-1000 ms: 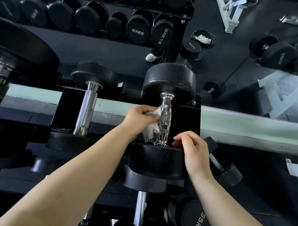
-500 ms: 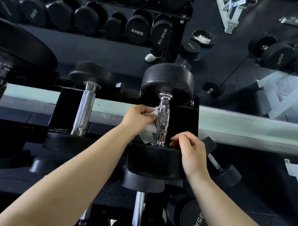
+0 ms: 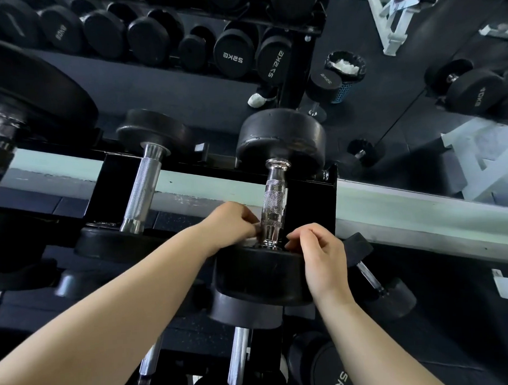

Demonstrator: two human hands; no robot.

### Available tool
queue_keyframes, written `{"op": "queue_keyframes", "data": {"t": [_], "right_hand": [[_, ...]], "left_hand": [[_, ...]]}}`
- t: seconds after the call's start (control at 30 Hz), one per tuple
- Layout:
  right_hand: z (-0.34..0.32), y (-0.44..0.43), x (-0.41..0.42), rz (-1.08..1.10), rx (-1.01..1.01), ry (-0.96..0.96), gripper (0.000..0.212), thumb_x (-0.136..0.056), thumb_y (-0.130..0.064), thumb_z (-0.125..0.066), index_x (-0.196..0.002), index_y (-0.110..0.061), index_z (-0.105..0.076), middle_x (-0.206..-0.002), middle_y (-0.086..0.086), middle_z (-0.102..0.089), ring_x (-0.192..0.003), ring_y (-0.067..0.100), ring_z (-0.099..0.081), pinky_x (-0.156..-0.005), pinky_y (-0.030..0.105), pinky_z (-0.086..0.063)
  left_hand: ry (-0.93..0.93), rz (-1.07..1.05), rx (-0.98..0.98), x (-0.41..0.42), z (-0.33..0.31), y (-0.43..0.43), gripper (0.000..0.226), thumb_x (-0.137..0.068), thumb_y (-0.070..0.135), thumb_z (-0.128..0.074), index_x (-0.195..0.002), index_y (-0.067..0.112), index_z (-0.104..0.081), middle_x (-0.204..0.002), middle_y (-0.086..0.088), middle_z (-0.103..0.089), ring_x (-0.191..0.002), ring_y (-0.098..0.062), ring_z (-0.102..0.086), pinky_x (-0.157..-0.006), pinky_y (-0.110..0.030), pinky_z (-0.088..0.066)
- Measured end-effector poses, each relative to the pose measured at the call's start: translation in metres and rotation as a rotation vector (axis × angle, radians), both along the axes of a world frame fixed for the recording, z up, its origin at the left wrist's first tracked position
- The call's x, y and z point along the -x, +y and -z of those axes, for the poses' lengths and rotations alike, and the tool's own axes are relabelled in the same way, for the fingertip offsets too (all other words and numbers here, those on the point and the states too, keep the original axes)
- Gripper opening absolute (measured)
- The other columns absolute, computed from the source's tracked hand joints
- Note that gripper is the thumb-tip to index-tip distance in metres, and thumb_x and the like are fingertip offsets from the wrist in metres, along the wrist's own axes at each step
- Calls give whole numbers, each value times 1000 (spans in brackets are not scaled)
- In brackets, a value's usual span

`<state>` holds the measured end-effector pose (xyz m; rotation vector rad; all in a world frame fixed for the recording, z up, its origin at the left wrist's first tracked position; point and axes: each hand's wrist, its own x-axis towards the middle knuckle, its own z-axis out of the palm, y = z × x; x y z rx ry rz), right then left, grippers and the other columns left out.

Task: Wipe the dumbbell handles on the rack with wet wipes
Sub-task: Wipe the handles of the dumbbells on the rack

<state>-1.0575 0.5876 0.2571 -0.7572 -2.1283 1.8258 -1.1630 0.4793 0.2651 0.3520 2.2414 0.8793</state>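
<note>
A black dumbbell lies on the top rack shelf, its chrome knurled handle (image 3: 274,201) running away from me between two round heads. My left hand (image 3: 229,222) is curled against the handle's near end, closed on a wet wipe (image 3: 255,227) of which only a small pale edge shows. My right hand (image 3: 315,249) rests on the near head (image 3: 259,276), fingers bent beside the handle's base. A second dumbbell with a plain steel handle (image 3: 143,187) lies to the left.
A huge dumbbell head (image 3: 24,86) looms at the far left. Lower shelves hold more dumbbells (image 3: 238,356). A mirror behind the rack reflects a dumbbell row (image 3: 232,58), a bin with white wipes (image 3: 345,69) and a white bench frame (image 3: 390,17).
My left hand slid down the handle from its middle to the near end, and the wipe is now mostly hidden in the fist. The right hand stayed on the near head.
</note>
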Motion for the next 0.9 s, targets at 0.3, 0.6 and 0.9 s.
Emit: {"op": "queue_keyframes", "data": {"t": [0.3,0.6,0.9], "right_hand": [[-3,1,-2,27,49,-47,34,-85,-1,-45,-54,-14,-54,-49,-9,-52,-53,6,-44,-49,11,-35],[-32,21,0,-320,299,-86,20,-91,-33,-47,-90,-22,-63,-90,-11,-66,-74,-12,-61,-64,1,-44],[-60,30,16,-182,501,57,29,-93,-19,-44,-73,-13,-64,-66,-3,-70,-64,8,-67,-61,22,-53]], "left_hand": [[1,-24,-363,-10,-43,-2,24,-83,10,-62,-70,30,-59,-64,14,-59,-59,0,-51,-60,-12,-40],[-449,-365,-844,-29,-48,-7,11,-73,10,-56,-69,12,-67,-64,-4,-67,-56,-12,-62,-56,-20,-52],[-62,-473,-628,-46,-57,-13,28,-86,9,-58,-70,27,-73,-70,8,-72,-66,-3,-64,-63,-14,-52]]}}
